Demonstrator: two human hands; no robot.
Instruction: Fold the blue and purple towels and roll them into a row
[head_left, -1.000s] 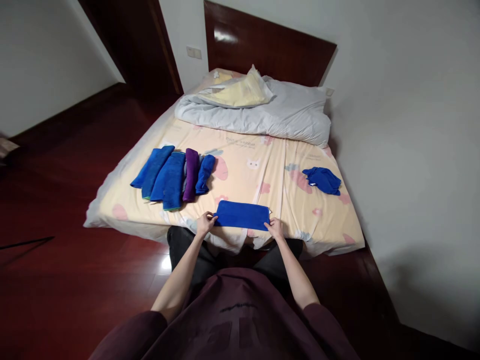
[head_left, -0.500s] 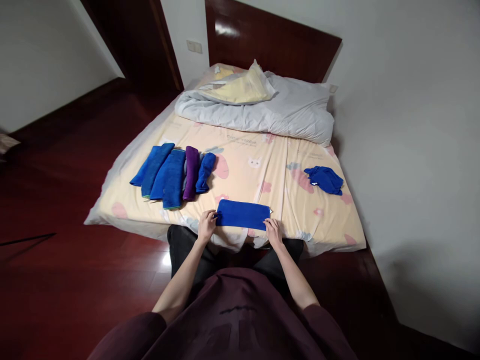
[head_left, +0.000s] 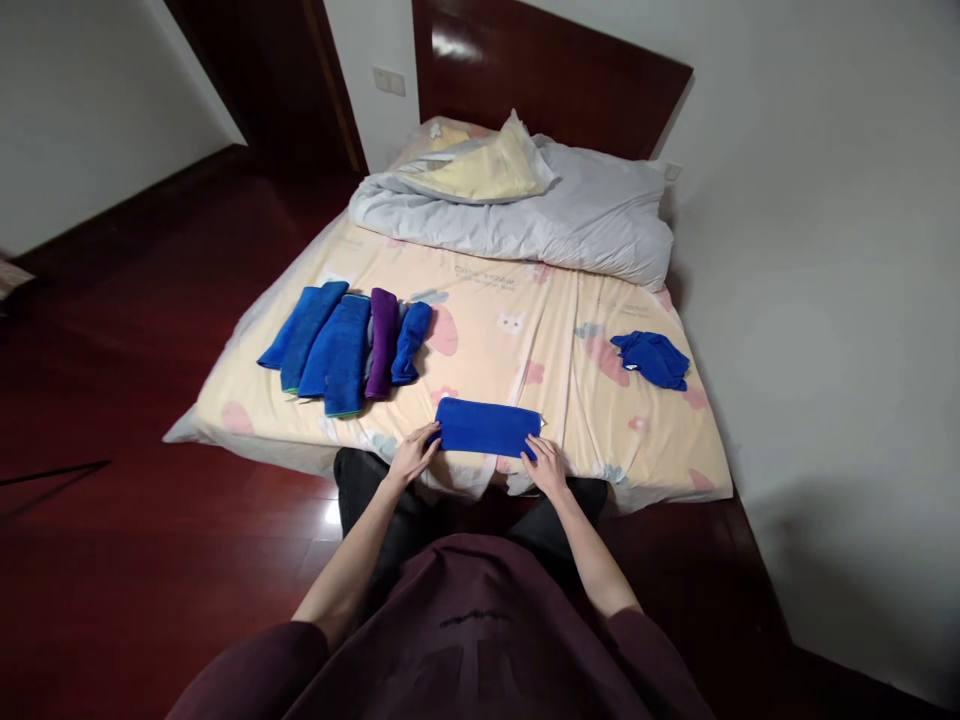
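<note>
A blue towel (head_left: 489,428), folded into a flat rectangle with a small white tag at its right end, lies near the front edge of the bed (head_left: 480,320). At its left end is my left hand (head_left: 414,454), open, the fingers apart by the towel's edge. My right hand (head_left: 546,464) touches the lower right corner with fingers spread. To the left lie several folded or rolled blue towels (head_left: 346,350) and a purple towel (head_left: 383,345), side by side. A crumpled blue cloth (head_left: 654,360) rests on the right side of the bed.
A bunched white quilt (head_left: 600,205) with a pale yellow fold (head_left: 487,172) lies before the dark wooden headboard (head_left: 547,75). On the right a white wall (head_left: 825,280) runs close to the bed. Dark red floor (head_left: 172,560) stretches to the left.
My left hand has let go of the towel's left end and moved slightly left, its fingers opening. My right hand's fingers have spread at the right corner. The towel stays nearly in place.
</note>
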